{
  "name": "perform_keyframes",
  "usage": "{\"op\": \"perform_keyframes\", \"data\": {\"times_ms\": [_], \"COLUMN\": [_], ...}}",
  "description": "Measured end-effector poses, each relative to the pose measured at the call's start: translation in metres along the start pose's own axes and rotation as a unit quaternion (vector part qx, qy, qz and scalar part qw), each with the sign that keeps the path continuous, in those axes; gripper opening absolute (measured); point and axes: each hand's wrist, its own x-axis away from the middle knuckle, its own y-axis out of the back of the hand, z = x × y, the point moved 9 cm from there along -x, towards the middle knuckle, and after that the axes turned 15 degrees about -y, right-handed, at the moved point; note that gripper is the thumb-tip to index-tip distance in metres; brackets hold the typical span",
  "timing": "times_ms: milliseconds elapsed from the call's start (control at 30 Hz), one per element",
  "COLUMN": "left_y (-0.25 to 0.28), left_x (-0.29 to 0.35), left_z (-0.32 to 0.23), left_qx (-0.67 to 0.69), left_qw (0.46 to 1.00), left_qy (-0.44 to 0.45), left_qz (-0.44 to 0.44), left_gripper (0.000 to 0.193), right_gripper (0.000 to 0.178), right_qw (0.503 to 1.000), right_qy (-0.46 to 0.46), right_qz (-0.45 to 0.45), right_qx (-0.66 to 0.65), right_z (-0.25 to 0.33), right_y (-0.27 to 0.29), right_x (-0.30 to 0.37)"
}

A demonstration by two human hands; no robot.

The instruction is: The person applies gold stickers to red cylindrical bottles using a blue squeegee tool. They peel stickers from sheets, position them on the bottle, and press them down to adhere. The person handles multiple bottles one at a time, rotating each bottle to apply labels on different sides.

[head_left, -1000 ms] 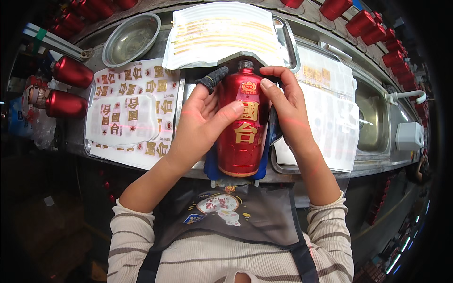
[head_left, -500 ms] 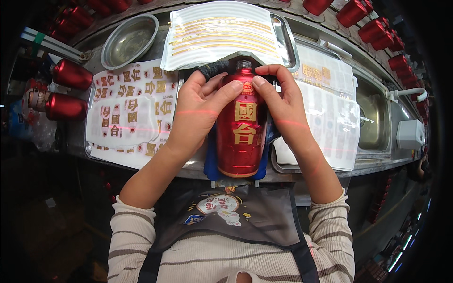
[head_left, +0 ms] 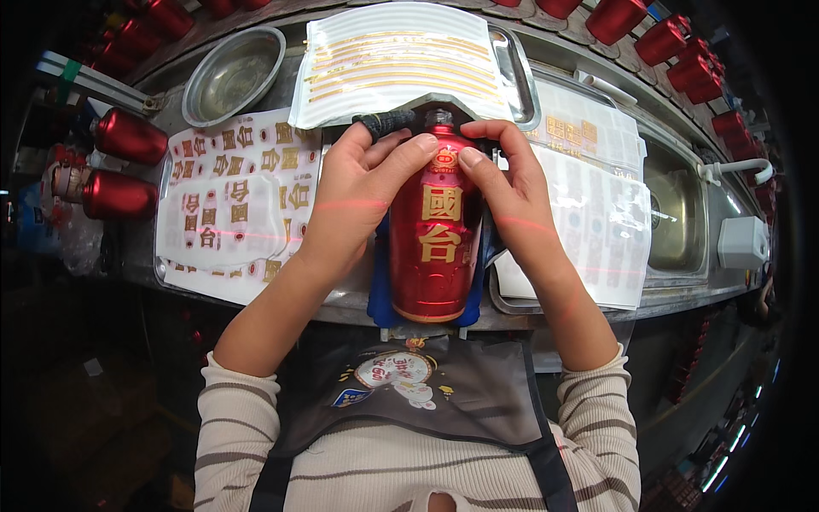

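A glossy red bottle (head_left: 433,286) with large gold characters and a small round emblem lies tilted in a blue padded holder (head_left: 381,294), its bare clear neck pointing away from me. My left hand (head_left: 363,183) grips its left shoulder, thumb pressed just above the emblem. From the other side my right hand (head_left: 512,183) holds the right shoulder, its thumb at the emblem's right edge and its forefinger beside the neck. The bottle's underside is hidden. Sheets of gold-and-red character stickers (head_left: 286,158) lie left of my left hand.
Striped gold sticker sheets (head_left: 405,55) lie on a metal tray behind the bottle. A metal bowl (head_left: 235,77) stands at the far left, above two red bottles (head_left: 119,194). White sheets (head_left: 597,222) and a sink (head_left: 678,222) are on the right. More red bottles (head_left: 614,19) line a slatted conveyor.
My left thumb has slid slightly up toward the neck, and my right thumb slightly down. The bottle has turned a little to the left. Bottles on the conveyor have shifted.
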Motion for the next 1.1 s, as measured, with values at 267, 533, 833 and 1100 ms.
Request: {"op": "perform_keyframes", "data": {"times_ms": [267, 533, 833, 1100], "left_y": [-0.011, 0.003, 0.009, 0.010], "left_x": [-0.010, 0.014, 0.063, 0.063], "left_z": [-0.001, 0.002, 0.016, 0.016], "left_qx": [-0.039, -0.018, -0.069, -0.060], "left_qw": [0.997, 1.000, 0.994, 0.995], "left_qy": [-0.039, -0.021, -0.055, -0.056], "left_qz": [0.054, -0.004, 0.058, 0.059], "left_gripper": [0.042, 0.048, 0.048, 0.047], "right_gripper": [0.039, 0.049, 0.066, 0.069], "right_qw": [0.999, 0.999, 1.000, 0.999], "right_qy": [0.025, -0.035, 0.014, 0.026], "right_qz": [-0.009, -0.012, -0.003, -0.013], "right_qx": [0.037, 0.026, 0.007, 0.040], "right_z": [-0.002, -0.006, -0.030, -0.032], "right_y": [-0.001, 0.013, 0.003, 0.005], "right_x": [0.001, 0.019, 0.054, 0.051]}}
